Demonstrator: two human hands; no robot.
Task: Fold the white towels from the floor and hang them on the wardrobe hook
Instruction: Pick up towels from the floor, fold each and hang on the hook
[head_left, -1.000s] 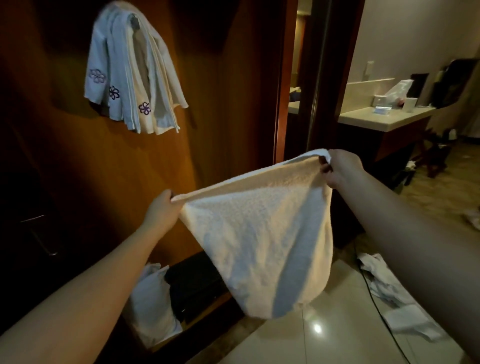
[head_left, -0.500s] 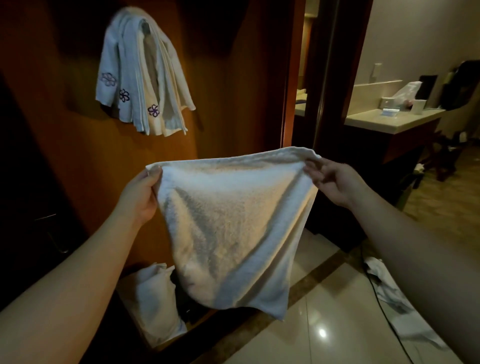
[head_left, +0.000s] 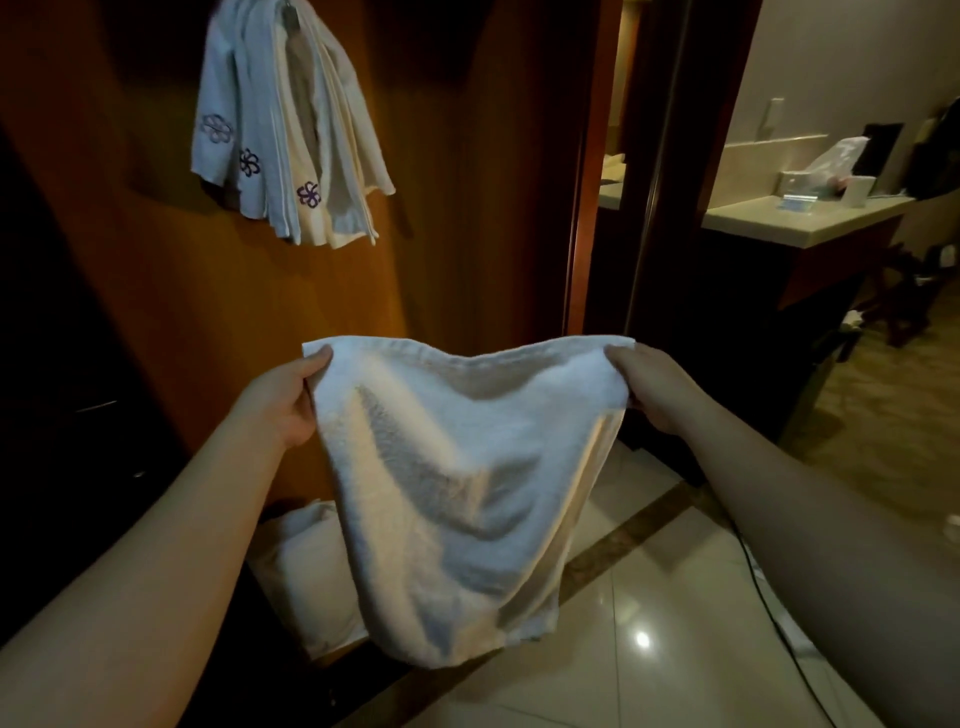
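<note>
Right, both forearms reach in from the bottom corners, and between them hangs the towel (head_left: 457, 483), held up in mid-air in front of the wardrobe door (head_left: 467, 208), well below the hook bundle. Left hand (head_left: 283, 402) has its grip on the top left corner, thumb over the front, fingers curled behind the cloth. Right hand (head_left: 657, 389) pinches the top right corner the same way. Both grips closed on the towel, nothing else in either hand.

Orientation: top hem runs roughly level, left to right, sagging in the middle. Long axis looks vertical; the cloth hangs down and narrows to a rounded bottom end just above the floor tiles (head_left: 649, 623). Looks doubled already, but I can't tell the layer count from here.

Risks, my read:
- Slack hem means the next fold could go crooked, since the corners won't meet square.
- Only corner pinches hold it, so if one slips the towel drops to the floor.
- Lower end is free, and could brush the white bundle (head_left: 306, 571) at the wardrobe base.

Farther up, hung towels (head_left: 291, 130) with purple flower marks already crowd the hook. Adding one more may push the stack off, or it may slide down if draped off-centre. The hook itself is hidden under cloth.

Far right, a worktop (head_left: 805, 218) with a few small items.
</note>
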